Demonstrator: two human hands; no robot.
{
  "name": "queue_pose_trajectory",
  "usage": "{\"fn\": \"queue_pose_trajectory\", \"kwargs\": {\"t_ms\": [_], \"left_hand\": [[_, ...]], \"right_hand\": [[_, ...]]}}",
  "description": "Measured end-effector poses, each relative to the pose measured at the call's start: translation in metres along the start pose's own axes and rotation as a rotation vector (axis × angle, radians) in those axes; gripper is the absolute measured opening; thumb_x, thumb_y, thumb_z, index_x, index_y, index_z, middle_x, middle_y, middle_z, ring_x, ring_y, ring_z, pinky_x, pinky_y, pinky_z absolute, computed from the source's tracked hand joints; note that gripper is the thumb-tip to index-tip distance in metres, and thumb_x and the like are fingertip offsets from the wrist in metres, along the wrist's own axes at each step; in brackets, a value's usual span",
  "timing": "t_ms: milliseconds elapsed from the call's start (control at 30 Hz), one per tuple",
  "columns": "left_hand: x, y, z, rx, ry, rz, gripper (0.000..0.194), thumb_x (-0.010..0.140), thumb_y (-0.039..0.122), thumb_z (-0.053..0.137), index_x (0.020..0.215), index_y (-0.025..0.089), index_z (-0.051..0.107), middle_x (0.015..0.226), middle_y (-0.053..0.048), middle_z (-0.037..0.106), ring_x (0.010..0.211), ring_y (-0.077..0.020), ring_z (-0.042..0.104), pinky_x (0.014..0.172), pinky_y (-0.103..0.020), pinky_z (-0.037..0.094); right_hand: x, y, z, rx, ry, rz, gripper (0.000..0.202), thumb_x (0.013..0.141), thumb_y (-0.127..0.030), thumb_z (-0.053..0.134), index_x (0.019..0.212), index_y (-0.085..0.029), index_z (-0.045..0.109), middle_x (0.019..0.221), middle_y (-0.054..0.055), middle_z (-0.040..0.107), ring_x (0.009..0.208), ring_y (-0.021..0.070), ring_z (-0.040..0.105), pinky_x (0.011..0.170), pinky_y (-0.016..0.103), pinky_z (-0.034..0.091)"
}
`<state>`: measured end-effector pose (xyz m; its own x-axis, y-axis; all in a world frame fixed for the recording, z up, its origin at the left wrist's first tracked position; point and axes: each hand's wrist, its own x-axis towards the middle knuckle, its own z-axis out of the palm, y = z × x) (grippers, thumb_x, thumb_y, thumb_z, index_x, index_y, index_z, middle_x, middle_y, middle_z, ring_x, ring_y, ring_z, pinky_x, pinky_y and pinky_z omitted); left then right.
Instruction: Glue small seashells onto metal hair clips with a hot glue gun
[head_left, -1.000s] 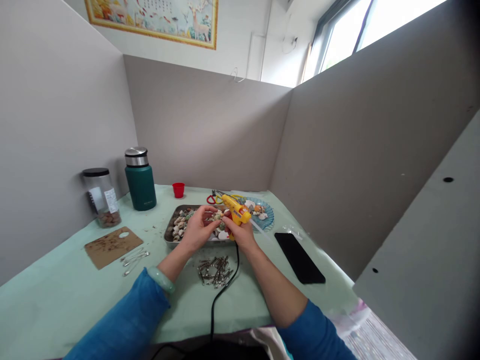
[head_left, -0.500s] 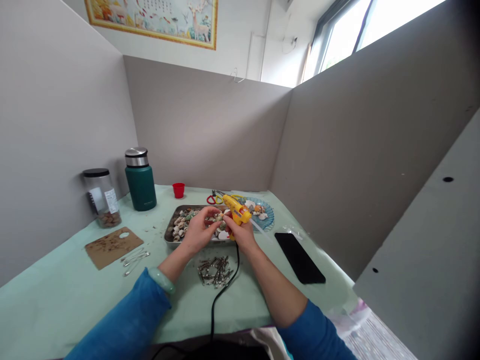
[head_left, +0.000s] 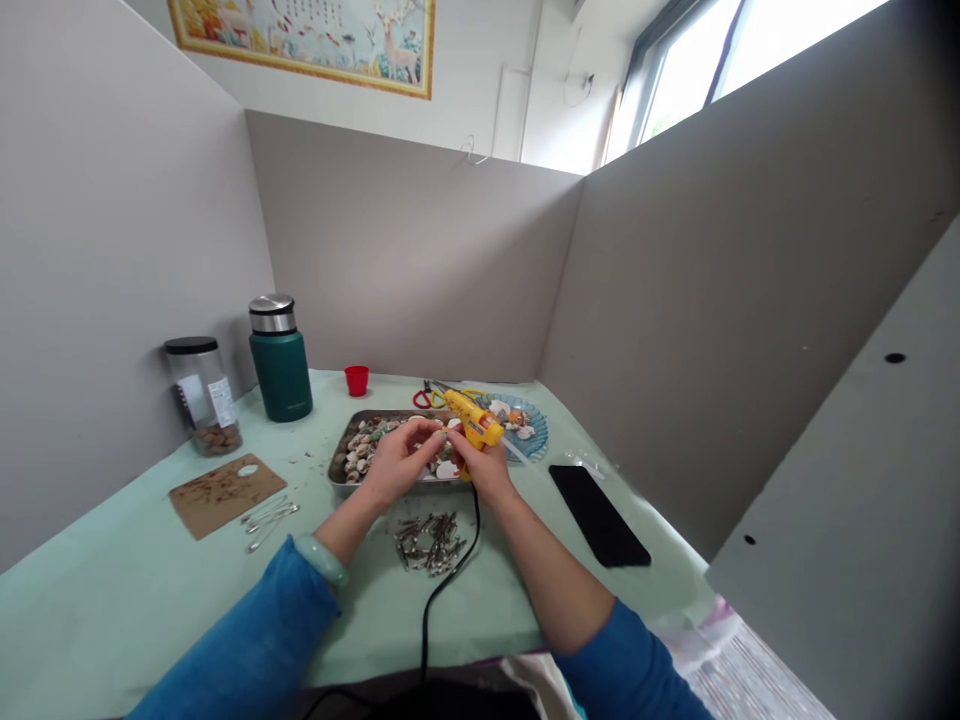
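While right hand (head_left: 486,468) grips yellow plastic glue gun (head_left: 471,420), our left hand (head_left: 397,462) pinches small shell piece (head_left: 437,436) at nozzle; gluing underway, metal clips (head_left: 430,541) untouched on table (head_left: 150,590).

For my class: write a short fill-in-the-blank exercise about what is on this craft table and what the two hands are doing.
1. The right hand holds a ____ glue gun.
2. The left hand pinches a small piece above the metal ____ of shells.
3. The small cup near the back wall is ____.
4. The flat black phone lies to the ____ of the hands.

Missing words: yellow; tray; red; right
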<state>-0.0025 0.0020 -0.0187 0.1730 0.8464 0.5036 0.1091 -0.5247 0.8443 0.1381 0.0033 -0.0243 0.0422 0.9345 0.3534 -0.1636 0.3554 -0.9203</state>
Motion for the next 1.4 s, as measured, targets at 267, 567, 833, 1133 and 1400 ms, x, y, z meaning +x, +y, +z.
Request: {"fn": "queue_pose_trajectory", "kwargs": {"t_ms": [267,567,833,1133,1400], "left_hand": [[0.004,0.009,-0.002,-0.271,0.035,-0.223,0.035,0.074,0.047,0.062,0.089,0.015,0.063,0.078,-0.004,0.066,0.066,-0.0174,0.064,0.064,-0.034,0.056],[0.003,0.008,-0.005,-0.289,-0.004,-0.299,0.036,0.062,0.037,0.075,0.086,0.012,0.065,0.073,-0.004,0.066,0.061,-0.0143,0.061,0.063,-0.030,0.053],[0.002,0.011,-0.005,-0.271,-0.021,-0.362,0.040,0.063,0.046,0.072,0.085,0.013,0.064,0.066,0.000,0.062,0.055,-0.0122,0.058,0.057,-0.027,0.050],[0.003,0.007,-0.010,-0.429,-0.017,-0.373,0.036,0.059,0.033,0.079,0.087,0.012,0.069,0.075,-0.002,0.064,0.057,-0.0101,0.056,0.058,-0.026,0.050],[0.004,0.003,-0.012,-0.539,-0.012,-0.379,0.031,0.058,0.029,0.081,0.082,0.011,0.070,0.065,0.000,0.062,0.053,-0.0083,0.053,0.058,-0.026,0.051]], "right_hand": [[-0.002,-0.007,0.002,0.065,0.045,0.051,0.027,0.064,-0.040,0.071,0.070,-0.018,0.055,0.047,-0.006,0.049,0.041,0.0080,0.041,0.039,0.021,0.034],[-0.001,-0.005,0.001,0.070,0.044,0.067,0.029,0.062,-0.039,0.072,0.070,-0.017,0.056,0.045,-0.006,0.049,0.040,0.0074,0.041,0.038,0.020,0.035],[-0.002,-0.006,0.001,0.062,0.062,0.067,0.027,0.063,-0.038,0.072,0.071,-0.017,0.056,0.046,-0.006,0.049,0.040,0.0069,0.041,0.038,0.019,0.036],[-0.001,-0.005,0.000,0.055,0.057,0.076,0.029,0.062,-0.039,0.071,0.072,-0.016,0.056,0.044,-0.006,0.050,0.039,0.0079,0.041,0.037,0.021,0.035],[0.001,-0.002,-0.004,0.060,-0.023,0.064,0.024,0.066,-0.038,0.070,0.071,-0.018,0.056,0.043,-0.005,0.050,0.039,0.0084,0.041,0.038,0.021,0.033]]}}
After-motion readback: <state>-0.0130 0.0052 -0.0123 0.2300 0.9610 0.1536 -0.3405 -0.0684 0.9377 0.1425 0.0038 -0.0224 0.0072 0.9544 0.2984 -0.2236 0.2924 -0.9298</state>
